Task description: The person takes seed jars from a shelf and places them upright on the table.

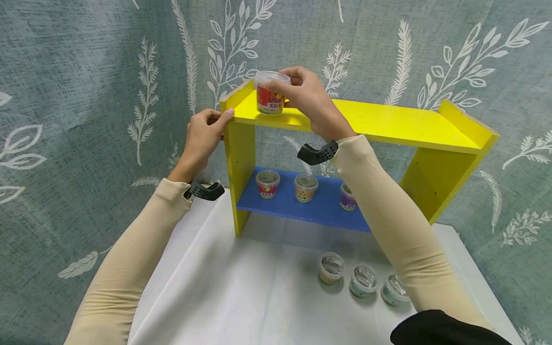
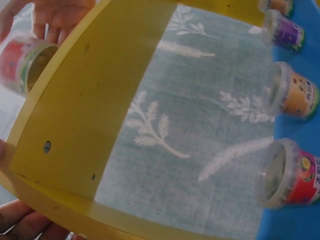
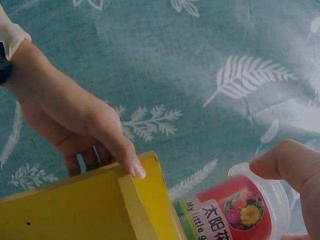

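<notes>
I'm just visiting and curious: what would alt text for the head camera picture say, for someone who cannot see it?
A person's right hand holds a red-labelled cup on the top of a yellow shelf, while the left hand grips the shelf's left corner. Three cups stand on the blue lower board, and three more on the white table in front.

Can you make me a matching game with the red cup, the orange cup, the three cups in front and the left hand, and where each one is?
1. red-label cup
2. orange-label cup
3. three clear cups
4. left hand

a. on the blue shelf
b. on the white table
c. gripping the yellow shelf corner
d. held by the right hand on the top shelf

Pairs: 1-d, 2-a, 3-b, 4-c
</notes>
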`<state>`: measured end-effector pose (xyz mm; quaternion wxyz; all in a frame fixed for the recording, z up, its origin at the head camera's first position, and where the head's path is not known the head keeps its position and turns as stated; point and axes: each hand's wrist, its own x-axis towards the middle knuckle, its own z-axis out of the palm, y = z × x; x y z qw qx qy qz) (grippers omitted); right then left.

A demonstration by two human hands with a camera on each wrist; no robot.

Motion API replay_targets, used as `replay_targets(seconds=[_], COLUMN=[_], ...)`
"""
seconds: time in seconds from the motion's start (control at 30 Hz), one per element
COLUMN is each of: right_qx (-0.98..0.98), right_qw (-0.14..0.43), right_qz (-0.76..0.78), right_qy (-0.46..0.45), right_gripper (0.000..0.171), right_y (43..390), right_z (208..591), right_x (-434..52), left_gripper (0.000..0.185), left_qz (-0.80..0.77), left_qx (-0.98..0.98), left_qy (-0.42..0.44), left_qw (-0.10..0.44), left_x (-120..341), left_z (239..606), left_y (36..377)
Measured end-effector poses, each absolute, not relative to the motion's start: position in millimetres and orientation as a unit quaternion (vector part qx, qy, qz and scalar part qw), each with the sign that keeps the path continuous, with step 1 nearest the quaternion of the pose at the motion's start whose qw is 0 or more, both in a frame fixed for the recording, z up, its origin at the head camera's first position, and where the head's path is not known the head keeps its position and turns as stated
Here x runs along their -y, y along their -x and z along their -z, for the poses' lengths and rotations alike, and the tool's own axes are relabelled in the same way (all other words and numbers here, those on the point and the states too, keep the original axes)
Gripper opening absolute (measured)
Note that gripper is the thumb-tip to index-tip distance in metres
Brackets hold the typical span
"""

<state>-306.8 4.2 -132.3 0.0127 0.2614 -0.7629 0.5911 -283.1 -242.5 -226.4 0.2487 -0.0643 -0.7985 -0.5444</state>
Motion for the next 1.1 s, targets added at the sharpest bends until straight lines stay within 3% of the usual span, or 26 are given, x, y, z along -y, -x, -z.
replay_targets(seconds=[1.1], right_qx=[0.750], right_qw=[-0.019], right_qz=[-0.578], right_qy=[-0.321], right_gripper=[0.061], right_y=[266.0], right_z=[158.4], right_x=[-44.9], left_gripper=[0.058], left_qz=[0.538], left_qx=[0.802], left_qy=[0.060], left_qw=[0.253], left_x=[241.3], left_z=[225.9], left_y=[283.1])
